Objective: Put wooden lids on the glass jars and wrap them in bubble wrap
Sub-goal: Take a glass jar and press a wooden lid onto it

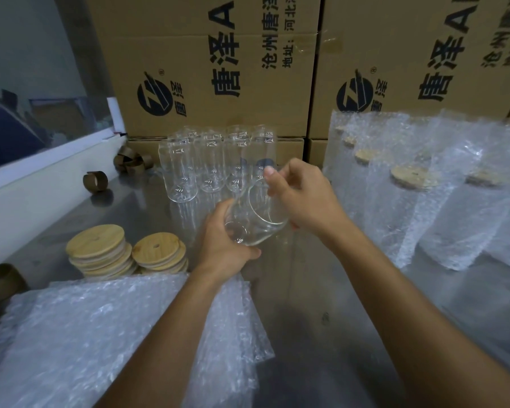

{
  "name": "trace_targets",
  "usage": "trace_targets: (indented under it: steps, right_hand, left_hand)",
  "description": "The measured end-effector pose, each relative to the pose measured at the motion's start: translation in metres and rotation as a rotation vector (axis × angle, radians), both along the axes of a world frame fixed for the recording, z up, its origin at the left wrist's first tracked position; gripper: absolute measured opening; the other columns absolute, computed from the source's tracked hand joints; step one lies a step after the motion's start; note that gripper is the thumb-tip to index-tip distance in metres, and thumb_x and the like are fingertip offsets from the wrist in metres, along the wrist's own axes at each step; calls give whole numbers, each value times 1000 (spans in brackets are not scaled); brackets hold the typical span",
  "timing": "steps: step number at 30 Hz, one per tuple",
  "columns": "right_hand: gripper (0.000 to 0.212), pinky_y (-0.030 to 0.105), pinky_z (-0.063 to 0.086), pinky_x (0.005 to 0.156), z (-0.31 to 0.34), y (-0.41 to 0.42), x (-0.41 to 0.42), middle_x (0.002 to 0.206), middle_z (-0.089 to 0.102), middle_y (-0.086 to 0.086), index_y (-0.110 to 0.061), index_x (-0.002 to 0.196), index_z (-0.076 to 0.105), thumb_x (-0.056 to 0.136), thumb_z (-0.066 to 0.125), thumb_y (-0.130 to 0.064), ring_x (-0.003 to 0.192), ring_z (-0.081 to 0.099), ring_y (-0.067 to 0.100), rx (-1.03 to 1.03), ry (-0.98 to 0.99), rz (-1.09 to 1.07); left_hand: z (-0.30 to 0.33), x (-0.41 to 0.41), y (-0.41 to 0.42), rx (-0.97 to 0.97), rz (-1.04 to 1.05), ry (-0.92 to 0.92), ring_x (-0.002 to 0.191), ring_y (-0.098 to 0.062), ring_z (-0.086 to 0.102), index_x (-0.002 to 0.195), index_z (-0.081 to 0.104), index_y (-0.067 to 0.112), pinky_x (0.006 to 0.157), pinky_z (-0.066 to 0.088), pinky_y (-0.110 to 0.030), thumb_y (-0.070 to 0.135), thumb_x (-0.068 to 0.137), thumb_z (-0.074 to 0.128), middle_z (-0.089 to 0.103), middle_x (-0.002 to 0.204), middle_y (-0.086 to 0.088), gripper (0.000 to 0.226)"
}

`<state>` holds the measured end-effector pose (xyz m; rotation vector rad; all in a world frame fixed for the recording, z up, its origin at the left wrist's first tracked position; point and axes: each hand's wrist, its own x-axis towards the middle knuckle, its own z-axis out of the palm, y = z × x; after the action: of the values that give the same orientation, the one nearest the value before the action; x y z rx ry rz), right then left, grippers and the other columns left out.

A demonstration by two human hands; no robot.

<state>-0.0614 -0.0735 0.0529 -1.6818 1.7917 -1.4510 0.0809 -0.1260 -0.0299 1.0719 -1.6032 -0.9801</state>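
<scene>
Beyond the hands stand cardboard boxes (206, 66); nearer than them lies bubble wrap (80, 334) on the bench (321, 304). Left of the left hand (224, 240), wooden lids (124, 251) are stacked. It and the right hand (301, 198) grip a tilted glass jar (256, 222).

1. We see a grey metal table (330, 334) with a dull, reflective top, carrying everything here.
2. At the back, a cluster of bare glass jars (212, 163) stands upright, just in front of stacked cardboard boxes (218, 69).
3. On the left, 2 stacks of wooden lids (124, 251) sit side by side, touching.
4. A pile of bubble wrap sheets (106, 334) lies at the near left edge.
5. On the right, wrapped jars (409, 187) stand in rows, lids showing through.
6. Brown rings (95, 180), possibly tape cores, lie near the far-left wall; the view there is dim.
</scene>
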Motion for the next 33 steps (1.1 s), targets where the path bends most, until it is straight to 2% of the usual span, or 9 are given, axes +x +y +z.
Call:
trace_targets:
  steps: [3, 7, 11, 14, 17, 20, 24, 28, 33]
  right_hand:
    - [24, 24, 43, 42, 0, -1, -6, 90, 74, -1, -13, 89, 65, 105, 53, -27, 40, 51, 10, 1, -154, 99]
    - [24, 17, 46, 52, 3, 2, -9, 102, 73, -2, -5, 121, 68, 106, 49, -9, 44, 48, 3, 41, -306, 192]
    - [35, 25, 56, 73, 10, 7, -10, 120, 72, -4, -9, 134, 63, 99, 64, -15, 55, 51, 4, 115, -435, 253]
    - [54, 38, 62, 83, 11, 9, -7, 127, 66, -11, -16, 139, 58, 90, 75, -32, 61, 61, 4, 146, -406, 250]
    - [59, 23, 59, 61, 6, 5, -4, 120, 65, -12, -19, 133, 57, 84, 79, -43, 77, 70, -2, 120, -386, 222]
    - [61, 22, 51, 54, 2, -1, -5, 106, 68, -7, -19, 119, 56, 76, 82, -56, 68, 67, 1, 106, -381, 140]
    - [61, 25, 46, 49, -3, -5, -8, 90, 64, -3, -21, 98, 53, 71, 75, -72, 62, 59, 9, 111, -341, 26]
    - [42, 23, 43, 43, -7, -9, -11, 89, 68, 2, -21, 87, 51, 88, 65, -61, 59, 58, 10, 51, -314, -38]
    - [46, 25, 50, 52, -5, -10, -8, 95, 64, -4, -23, 99, 54, 81, 72, -63, 72, 64, 11, 70, -327, -2]
  left_hand:
    - [0, 0, -1, 22, 18, 18, 104, -13, 64, 124, 49, 39, 85, 56, -32, -2, 53, 92, 59, 130, 2, 93]
    - [4, -1, 1, 85, 62, 18, 105, -28, 67, 113, 49, 46, 87, 57, -54, 16, 43, 94, 62, 121, 0, 88]
    - [6, -2, 5, 102, 73, 39, 96, -24, 68, 114, 52, 44, 83, 59, -53, 33, 34, 93, 58, 106, 5, 90]
    - [5, -3, 6, 81, 70, 26, 91, -22, 65, 119, 54, 39, 81, 58, -46, 27, 42, 99, 54, 98, 7, 91]
    - [4, -3, 5, 52, 70, -4, 101, -21, 62, 122, 54, 37, 84, 56, -41, 20, 51, 98, 51, 97, 9, 86]
    - [3, -2, 6, -12, 51, -67, 106, -16, 58, 125, 54, 38, 79, 49, -26, 22, 51, 98, 53, 106, 8, 87]
    - [3, 0, 7, -73, 38, -155, 112, -12, 56, 137, 51, 35, 94, 49, -31, 24, 50, 99, 51, 123, 2, 100]
    - [2, 0, 7, -103, 53, -169, 117, -11, 53, 139, 50, 36, 100, 48, -34, 25, 50, 99, 49, 130, 7, 102]
    - [3, -1, 5, -97, 69, -155, 113, -9, 55, 137, 51, 36, 99, 50, -36, 34, 47, 98, 54, 129, 9, 102]
